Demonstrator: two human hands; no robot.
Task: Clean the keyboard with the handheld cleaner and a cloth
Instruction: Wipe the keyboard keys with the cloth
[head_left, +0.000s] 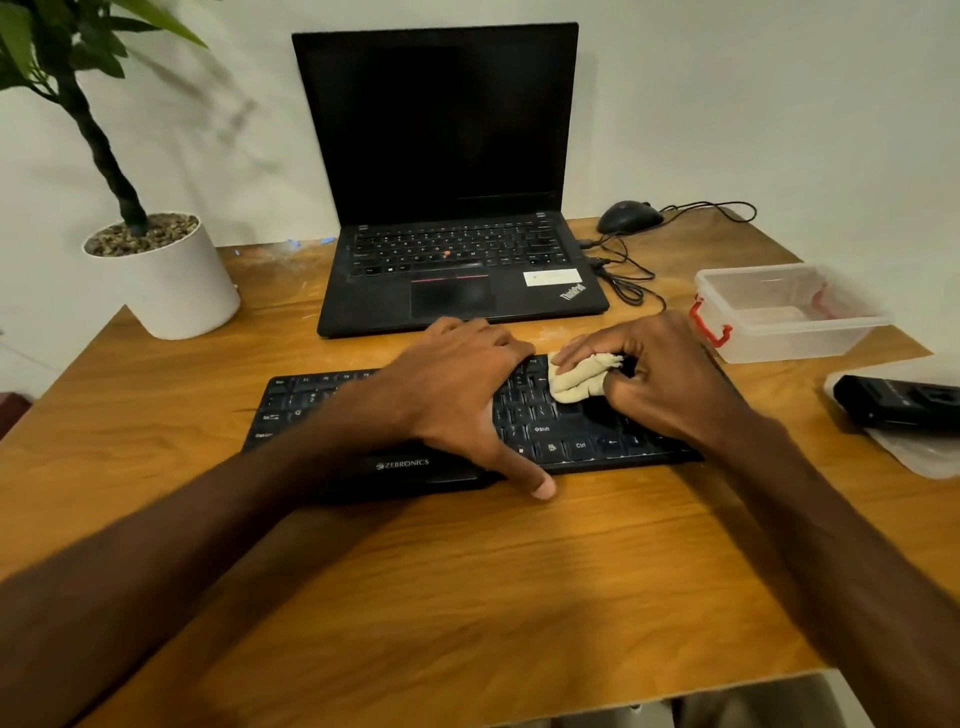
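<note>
At the upper left of the frame, a potted plant (156, 270) in a white pot stands on a wooden table (467, 597). At upper centre, a black laptop (457, 249) sits open with a dark screen.

Below it, mid-frame, a black keyboard (545, 421) lies flat on the table; this is the thing being cleaned. The left hand (457, 400) lies across its middle, fingers nearly straight over the keys and thumb down past the near edge, pinning it in place. Just to the right, the right hand (660, 379) has its fingers curled and clamped on a bunched beige cloth (579, 382), which is pressed onto keys near the keyboard's far right side.

At upper right, a mouse (628, 215) lies beside the laptop. Further right stands a clear plastic box (789, 312) with red clips. At the right edge, a black device, probably the handheld cleaner (898, 405), rests on a clear lid, well apart from both hands.

The step looks like wiping the keys. It goes best with steady downward pressure from the left hand and short, light strokes along each row. The cloth's fold should work into the gaps without catching any key edges. The keys under the left hand will need wiping too.
</note>
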